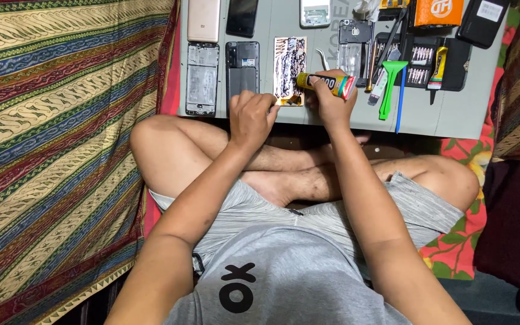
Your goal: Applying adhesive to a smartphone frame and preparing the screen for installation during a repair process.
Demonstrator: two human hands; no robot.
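I sit cross-legged before a grey work mat [452, 117]. My right hand [331, 101] grips a small glue tube [326, 82] with a yellow tip, laid sideways with the tip at the lower right of a phone panel [289, 69] smeared with dark adhesive streaks. My left hand [251, 117] rests in a loose fist at the mat's front edge, its fingers touching the panel's bottom edge.
Left of the panel lie a dark phone frame [242, 69], a light frame [202, 78], a gold phone back [203, 19] and a black phone [242, 17]. To the right: tweezers [322, 58], green plastic tool [390, 84], blue stick [400, 99], bit case [437, 63], orange box [438, 12]. Patterned cloth covers the floor.
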